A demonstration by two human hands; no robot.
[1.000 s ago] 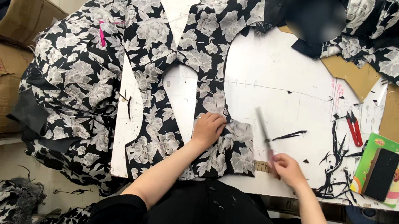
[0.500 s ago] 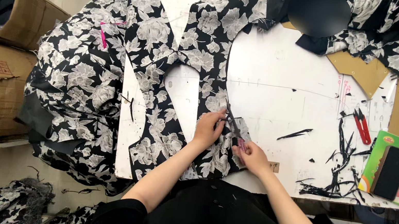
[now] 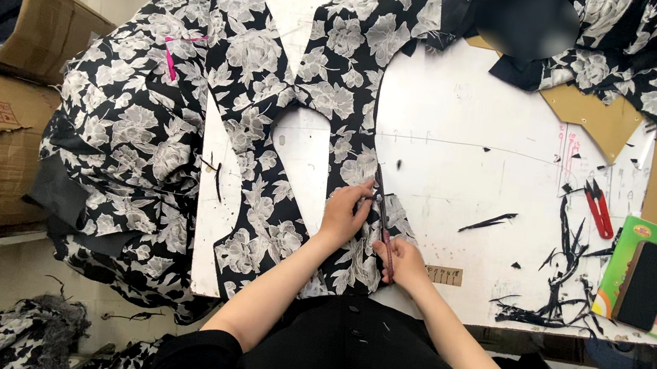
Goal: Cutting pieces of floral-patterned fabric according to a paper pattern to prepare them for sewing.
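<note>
Head-camera view: a white counter (image 3: 475, 119) is seen from above, with a piece of black fabric printed with pale flowers (image 3: 334, 82) spread across its left half. The left hand (image 3: 344, 212) is laid flat on the fabric near the counter's near edge, fingers spread and pressing the cloth down; nothing is gripped by it. The right hand (image 3: 401, 263) is closed around the handles of a pair of scissors (image 3: 384, 218), whose blades point away toward the far side and lie along the right edge of the fabric, just beside the left hand's fingertips. Whether the blades are parted cannot be told.

More of the same floral cloth (image 3: 130, 131) is draped over the counter's left side, beside cardboard boxes (image 3: 34, 23). To the right, thin black fabric scraps (image 3: 556, 268) are scattered on the counter, with small red-handled snips (image 3: 599, 210) near them. A black phone (image 3: 645, 285) is rested on a green booklet (image 3: 616, 268) at the right edge. Brown card pieces (image 3: 603, 120) are lying at the far right.
</note>
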